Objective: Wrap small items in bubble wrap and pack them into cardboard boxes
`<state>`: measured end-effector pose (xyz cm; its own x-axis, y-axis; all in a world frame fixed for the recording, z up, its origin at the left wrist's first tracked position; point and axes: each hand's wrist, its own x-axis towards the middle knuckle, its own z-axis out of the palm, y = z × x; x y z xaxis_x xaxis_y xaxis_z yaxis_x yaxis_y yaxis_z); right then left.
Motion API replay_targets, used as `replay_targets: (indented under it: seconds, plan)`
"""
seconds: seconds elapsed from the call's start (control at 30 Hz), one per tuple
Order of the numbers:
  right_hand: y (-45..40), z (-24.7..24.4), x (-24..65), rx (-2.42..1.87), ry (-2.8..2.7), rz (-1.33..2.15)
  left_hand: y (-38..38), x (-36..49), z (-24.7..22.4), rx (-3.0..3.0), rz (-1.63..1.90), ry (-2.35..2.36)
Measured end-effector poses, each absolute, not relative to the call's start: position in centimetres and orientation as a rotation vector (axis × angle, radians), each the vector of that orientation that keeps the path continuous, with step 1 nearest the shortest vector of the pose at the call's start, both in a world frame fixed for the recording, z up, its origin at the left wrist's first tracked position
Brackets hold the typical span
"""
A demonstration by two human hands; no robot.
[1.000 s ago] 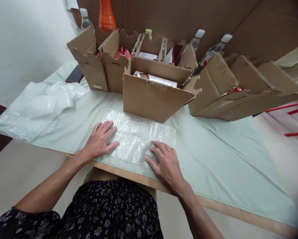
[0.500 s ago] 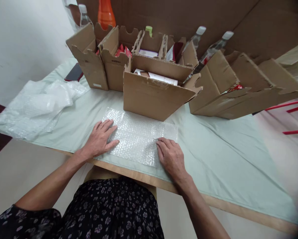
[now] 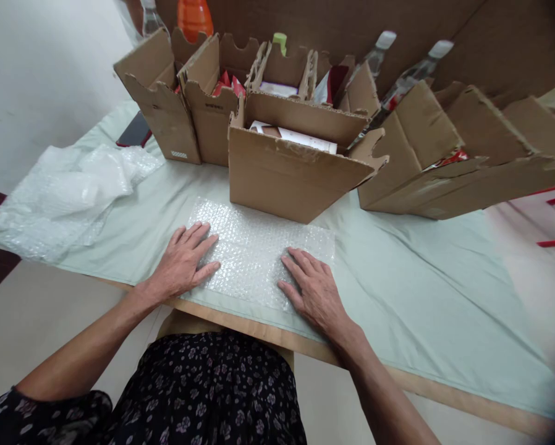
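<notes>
Fingers [image 3: 207,245] touch bubble wrap [image 3: 247,253]; carton print [image 3: 207,105] (tiny) illegible.

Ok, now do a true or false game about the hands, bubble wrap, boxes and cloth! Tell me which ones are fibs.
1. The left hand touches the flat bubble wrap. True.
2. The right hand is balled into a fist. False: it is open, over the flat bubble wrap.
3. The front cardboard box is closed on top. False: its top is open, with a white item showing inside.
4. The crumpled bubble wrap lies left of both hands. True.
5. The cloth is bright red. False: it is pale green.
</notes>
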<state>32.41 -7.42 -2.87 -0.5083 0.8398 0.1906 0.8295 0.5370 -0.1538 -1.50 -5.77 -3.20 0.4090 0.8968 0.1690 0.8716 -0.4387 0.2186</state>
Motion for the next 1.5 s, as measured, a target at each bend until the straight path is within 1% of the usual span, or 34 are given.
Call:
replay_targets:
  seconds: [0.13,0.23,0.33,0.5,0.67,0.73,0.83,0.93,1.07,1.23,1.37,1.5]
  plan:
    - [-7.3,-3.4,34.9,-1.510,-2.450,0.045,-6.0,-2.2,-3.0,2.549,0.329,1.639]
    - [-7.9,-3.1,36.7,-1.579,-2.363,0.014,-6.4,-2.3,-2.7,2.546,0.355,1.666]
    - [-9.2,-2.3,37.0,-1.492,-2.357,0.024,-7.1,-1.7,-2.1,2.572,0.428,1.615]
    - [-11.0,-1.7,34.6,-1.280,-2.502,0.137,-7.9,0.1,-1.6,2.631,0.451,1.345]
    - [-10.5,-1.9,33.0,-1.255,-2.514,-0.045,-7.6,1.5,-1.7,2.650,0.375,1.286]
    - [-10.2,-1.8,33.1,-1.236,-2.497,-0.051,-7.5,1.8,-1.6,2.654,0.366,1.294]
    - [-9.6,-1.4,33.5,-1.238,-2.427,0.077,-7.5,1.9,-1.4,2.651,0.370,1.293]
    - [-9.1,-0.7,33.9,-1.323,-2.323,0.311,-7.4,1.8,-1.0,2.627,0.402,1.287]
    - [-8.6,0.1,34.9,-1.440,-2.190,0.539,-6.6,0.1,-0.5,2.550,0.548,1.395]
    - [-8.7,0.3,36.9,-1.373,-2.311,0.595,-5.2,-2.3,0.4,2.274,0.704,1.648]
    - [-9.3,-0.3,37.9,-1.330,-2.429,0.587,-4.5,-2.2,1.1,2.054,0.680,1.722]
    - [-9.3,-1.0,37.8,-1.426,-2.307,0.507,-3.4,-1.7,1.6,1.916,0.668,1.767]
